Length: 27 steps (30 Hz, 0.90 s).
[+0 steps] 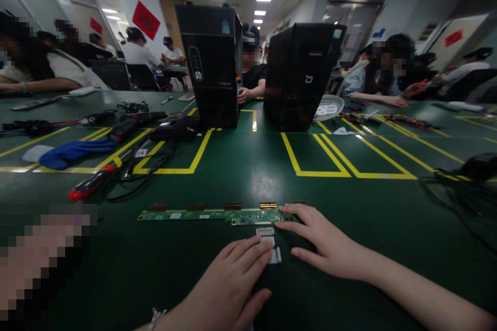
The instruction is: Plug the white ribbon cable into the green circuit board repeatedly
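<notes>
The green counter (pixel 233 176) carries everything. On its far part stand two black computer towers (pixel 212 72), well apart from the work. Black cables (pixel 145 168) lie on the left. In front of the person is the long circuit board (pixel 202 215); the right hand (pixel 322 240), fingers spread, has its tips at the right end. The left hand (pixel 236 274) rests flat, fingers close together. A blue glove (pixel 77 153) and a red-black screwdriver (pixel 87 185) stay outside the way. The white ribbon cable (pixel 275 256), just beside the board's near edge, is partly hidden by the left fingers. Pressing unevenly could crease it, I think; pushing the board could bend its thin flaps (pixel 267 206).
</notes>
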Each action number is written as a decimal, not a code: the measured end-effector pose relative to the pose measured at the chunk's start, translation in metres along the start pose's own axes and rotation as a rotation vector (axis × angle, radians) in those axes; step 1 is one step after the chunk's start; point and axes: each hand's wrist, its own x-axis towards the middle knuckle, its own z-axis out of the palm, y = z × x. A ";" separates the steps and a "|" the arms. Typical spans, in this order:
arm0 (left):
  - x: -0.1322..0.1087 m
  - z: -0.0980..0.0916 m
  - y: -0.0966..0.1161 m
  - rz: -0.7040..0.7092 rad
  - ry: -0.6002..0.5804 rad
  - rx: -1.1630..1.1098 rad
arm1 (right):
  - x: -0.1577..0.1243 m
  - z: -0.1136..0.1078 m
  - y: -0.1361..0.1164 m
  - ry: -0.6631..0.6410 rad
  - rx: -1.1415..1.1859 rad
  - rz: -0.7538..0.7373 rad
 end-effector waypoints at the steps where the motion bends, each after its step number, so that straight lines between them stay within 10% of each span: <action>1: 0.000 0.000 0.000 -0.002 -0.001 0.001 | 0.000 0.000 0.000 -0.001 -0.002 0.007; 27: -0.003 0.006 -0.004 0.024 0.027 0.036 | -0.002 0.003 0.001 0.050 -0.039 -0.033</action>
